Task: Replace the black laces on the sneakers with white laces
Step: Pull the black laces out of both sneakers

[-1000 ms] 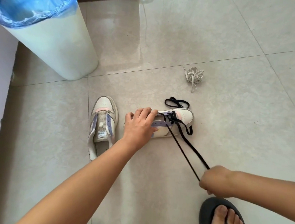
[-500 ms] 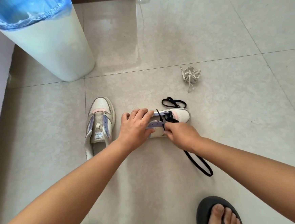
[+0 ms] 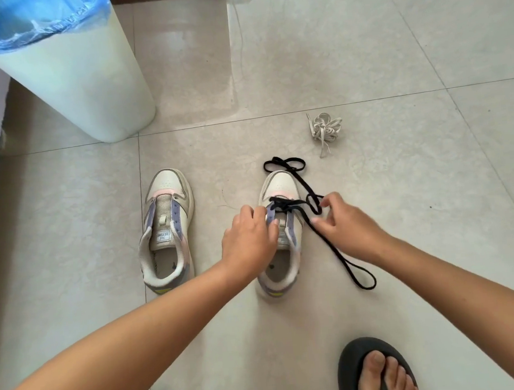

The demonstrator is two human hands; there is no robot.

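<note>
Glossy beige tile floor (image 3: 361, 48); left hand (image 3: 248, 241) grip pinches sneaker (image 3: 278, 233) eyelet flap, right hand (image 3: 344, 221) grip pinches flat black lace (image 3: 330, 244).

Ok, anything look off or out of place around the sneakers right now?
Nothing damaged or spilled. The left sneaker has no lace. The right sneaker has black lace only in its lower eyelets, the rest trailing loose on the floor. The white laces lie bundled, untouched.
</note>
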